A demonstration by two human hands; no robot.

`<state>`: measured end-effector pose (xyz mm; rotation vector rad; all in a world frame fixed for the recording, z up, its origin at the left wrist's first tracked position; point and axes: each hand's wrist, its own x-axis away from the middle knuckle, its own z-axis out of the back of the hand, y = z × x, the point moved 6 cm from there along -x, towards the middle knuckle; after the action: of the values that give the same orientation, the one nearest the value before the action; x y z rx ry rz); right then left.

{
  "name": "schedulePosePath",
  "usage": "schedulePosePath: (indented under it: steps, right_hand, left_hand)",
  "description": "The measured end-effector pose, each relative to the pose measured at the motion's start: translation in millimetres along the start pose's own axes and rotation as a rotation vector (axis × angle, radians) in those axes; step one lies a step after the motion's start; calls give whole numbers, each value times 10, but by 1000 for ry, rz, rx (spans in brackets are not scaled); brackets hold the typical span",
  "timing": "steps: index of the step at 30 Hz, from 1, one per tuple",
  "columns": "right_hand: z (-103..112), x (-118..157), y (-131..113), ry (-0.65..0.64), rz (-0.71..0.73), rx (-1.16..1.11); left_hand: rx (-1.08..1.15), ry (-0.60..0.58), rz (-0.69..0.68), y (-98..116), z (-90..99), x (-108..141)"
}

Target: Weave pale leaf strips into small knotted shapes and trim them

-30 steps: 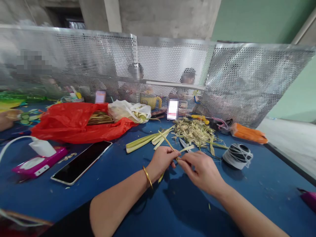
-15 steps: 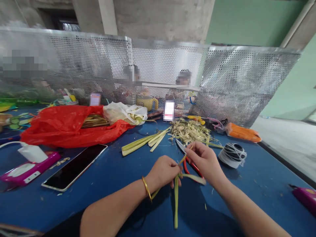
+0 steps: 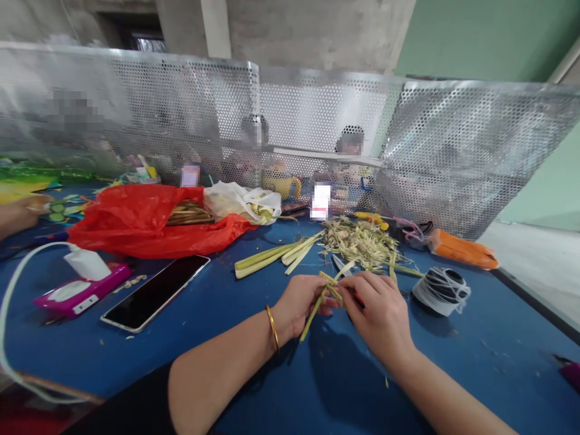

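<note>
Several pale green plant strips (image 3: 312, 316) cross one another between my hands, above the blue table (image 3: 272, 374). My left hand (image 3: 301, 308) pinches them at the crossing from the left. From the right, the thumb and fingers of my right hand (image 3: 383, 305) close on the same strips. One strip hangs down below the left fingers, and short ends point up. Behind my right hand lies a red-handled cutting tool (image 3: 342, 266); its blades show, its handles are mostly covered. Loose cut stalks (image 3: 267, 258) lie just beyond my left hand.
A pile of shredded plant scraps (image 3: 357, 241) lies beyond the hands. Right of it stand a thread spool (image 3: 440, 293) and an orange packet (image 3: 464, 249). On the left are a phone (image 3: 156, 293), a purple power strip (image 3: 90, 296) and a red bag (image 3: 122, 220). A co-worker's hand (image 3: 22, 214) shows far left.
My right hand has come down and closer to my left hand. The strips have turned: the long one now slants left. The view has shifted left, and a co-worker's hand has appeared there.
</note>
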<state>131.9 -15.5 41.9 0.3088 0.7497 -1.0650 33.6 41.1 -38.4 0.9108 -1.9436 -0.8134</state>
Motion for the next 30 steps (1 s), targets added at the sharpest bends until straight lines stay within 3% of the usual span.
schedulePosePath:
  steps: [8, 14, 20, 22, 27, 30]
  right_hand:
    - [-98, 16, -8, -103, 64, 114]
    - [-160, 8, -115, -195, 186, 149]
    - [-225, 71, -268, -282, 391, 38]
    - [-189, 44, -175, -213, 278, -53]
    - [-255, 50, 382, -73, -450, -518]
    - [-388, 115, 528, -72, -693, -707]
  left_hand:
    - [135, -185, -12, 69, -111, 58]
    - [85, -160, -98, 45, -91, 24]
    - [77, -153, -127, 41, -74, 24]
    - [64, -152, -119, 42, -75, 34]
    - [-15, -141, -81, 31, -81, 44]
    - [-72, -95, -80, 40, -61, 38]
